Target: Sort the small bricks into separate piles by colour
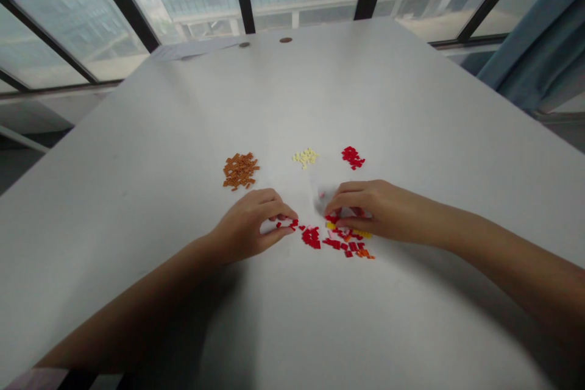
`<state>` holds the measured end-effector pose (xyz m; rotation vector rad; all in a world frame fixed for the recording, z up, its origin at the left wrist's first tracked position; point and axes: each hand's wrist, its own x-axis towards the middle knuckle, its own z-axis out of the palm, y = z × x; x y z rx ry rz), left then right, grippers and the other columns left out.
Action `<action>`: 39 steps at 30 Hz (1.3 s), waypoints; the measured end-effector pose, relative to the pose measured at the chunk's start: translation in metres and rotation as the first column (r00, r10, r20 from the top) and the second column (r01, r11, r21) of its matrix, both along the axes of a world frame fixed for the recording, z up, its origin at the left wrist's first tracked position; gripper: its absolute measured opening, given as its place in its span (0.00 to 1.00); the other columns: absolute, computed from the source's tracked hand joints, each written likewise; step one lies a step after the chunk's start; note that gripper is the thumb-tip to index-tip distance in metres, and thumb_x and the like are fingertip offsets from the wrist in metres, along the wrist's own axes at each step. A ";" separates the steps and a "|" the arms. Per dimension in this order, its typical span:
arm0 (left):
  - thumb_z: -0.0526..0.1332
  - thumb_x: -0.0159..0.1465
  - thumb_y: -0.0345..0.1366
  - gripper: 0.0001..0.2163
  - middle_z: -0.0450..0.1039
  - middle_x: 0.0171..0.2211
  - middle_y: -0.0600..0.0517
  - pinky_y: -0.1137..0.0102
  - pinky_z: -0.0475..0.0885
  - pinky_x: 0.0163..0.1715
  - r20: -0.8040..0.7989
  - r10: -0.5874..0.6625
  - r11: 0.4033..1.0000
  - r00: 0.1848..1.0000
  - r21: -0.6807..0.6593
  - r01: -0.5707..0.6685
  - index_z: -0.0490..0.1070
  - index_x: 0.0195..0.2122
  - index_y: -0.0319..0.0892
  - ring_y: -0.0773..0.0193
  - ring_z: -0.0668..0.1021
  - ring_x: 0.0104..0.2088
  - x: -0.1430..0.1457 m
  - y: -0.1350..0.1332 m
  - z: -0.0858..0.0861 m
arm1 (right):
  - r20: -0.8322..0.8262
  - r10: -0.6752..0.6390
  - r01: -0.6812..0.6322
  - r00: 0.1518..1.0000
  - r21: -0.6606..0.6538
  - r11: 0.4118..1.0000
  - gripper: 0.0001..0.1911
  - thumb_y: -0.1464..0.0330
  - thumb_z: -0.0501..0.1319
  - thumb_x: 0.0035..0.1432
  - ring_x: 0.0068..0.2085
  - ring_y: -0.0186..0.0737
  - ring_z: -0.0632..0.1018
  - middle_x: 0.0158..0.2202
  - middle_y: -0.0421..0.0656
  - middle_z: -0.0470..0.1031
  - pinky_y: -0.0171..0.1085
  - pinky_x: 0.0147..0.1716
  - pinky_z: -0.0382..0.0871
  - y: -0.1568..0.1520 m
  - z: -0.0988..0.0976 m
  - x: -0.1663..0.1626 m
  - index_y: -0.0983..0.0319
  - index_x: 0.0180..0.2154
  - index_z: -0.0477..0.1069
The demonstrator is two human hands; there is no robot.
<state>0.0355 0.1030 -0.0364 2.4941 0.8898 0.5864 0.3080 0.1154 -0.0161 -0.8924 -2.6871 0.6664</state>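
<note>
My left hand (249, 219) rests on the table, its thumb and fingertips closed around a few small red pieces (294, 223). Right beside those fingertips lies a little cluster of flat red pieces (311, 237). My right hand (377, 204) bends over a mixed pile of small red, yellow, orange and pink pieces (350, 234). Its thumb and fingers come together at the pile's left end, around a red bit that is partly hidden. The palm covers some of the pile. Along the near side of that pile are red tiles (336, 244) and orange ones (363, 253).
Beyond my hands sit three separate heaps: brown tiles (241, 170) at left, pale yellow pieces (305, 158) in the middle and red pieces (353, 157) at right. The white table (274, 103) reaches a window. A blue curtain (534, 49) hangs at the right.
</note>
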 end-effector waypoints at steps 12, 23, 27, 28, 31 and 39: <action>0.62 0.64 0.32 0.05 0.73 0.33 0.51 0.70 0.69 0.37 0.003 0.000 0.999 1.000 0.043 0.000 0.74 0.41 0.41 0.65 0.74 0.34 0.000 0.001 -0.003 | 0.018 -0.018 0.018 1.000 -0.030 0.999 0.15 0.73 0.58 0.60 0.32 0.35 0.78 0.38 0.44 0.79 0.34 0.32 0.70 -0.002 0.004 -0.003 0.60 0.47 0.76; 0.61 0.65 0.33 0.05 0.73 0.35 0.49 0.69 0.70 0.37 0.004 -0.001 0.998 1.000 0.066 0.001 0.75 0.41 0.41 0.63 0.75 0.36 -0.002 -0.001 -0.004 | -0.172 -0.406 0.423 0.897 0.075 0.903 0.18 0.67 0.58 0.55 0.29 0.37 0.75 0.36 0.43 0.80 0.39 0.32 0.71 0.020 -0.004 0.022 0.59 0.48 0.73; 0.61 0.66 0.33 0.05 0.73 0.35 0.49 0.68 0.70 0.38 0.000 -0.001 0.998 1.000 0.067 0.001 0.75 0.41 0.41 0.63 0.75 0.36 -0.002 -0.002 -0.004 | -0.211 -0.538 0.572 0.816 0.158 0.805 0.16 0.69 0.59 0.52 0.28 0.38 0.75 0.35 0.44 0.79 0.40 0.31 0.71 0.031 -0.013 0.033 0.59 0.44 0.75; 0.60 0.66 0.33 0.05 0.74 0.35 0.49 0.68 0.70 0.38 0.000 -0.002 0.998 1.000 0.066 0.002 0.75 0.41 0.41 0.63 0.75 0.36 -0.002 -0.002 -0.004 | -0.221 -0.544 0.582 0.810 0.180 0.793 0.16 0.69 0.59 0.51 0.28 0.38 0.75 0.36 0.45 0.79 0.41 0.31 0.71 0.031 -0.013 0.034 0.59 0.43 0.76; 0.61 0.66 0.34 0.05 0.74 0.35 0.49 0.68 0.70 0.38 0.000 0.002 0.998 1.000 0.070 -0.002 0.75 0.41 0.41 0.63 0.75 0.36 -0.002 -0.001 -0.004 | -0.268 -0.510 0.566 0.817 0.206 0.798 0.14 0.67 0.60 0.53 0.28 0.37 0.75 0.39 0.46 0.79 0.40 0.31 0.71 0.027 -0.010 0.029 0.59 0.42 0.76; 0.61 0.66 0.33 0.05 0.73 0.34 0.50 0.69 0.70 0.36 0.005 0.012 0.996 1.000 0.093 -0.012 0.74 0.41 0.41 0.64 0.74 0.35 0.001 0.001 -0.006 | -0.109 -0.038 0.045 0.993 0.061 0.997 0.08 0.70 0.59 0.61 0.36 0.38 0.78 0.37 0.44 0.80 0.37 0.38 0.72 0.002 -0.001 -0.002 0.59 0.40 0.77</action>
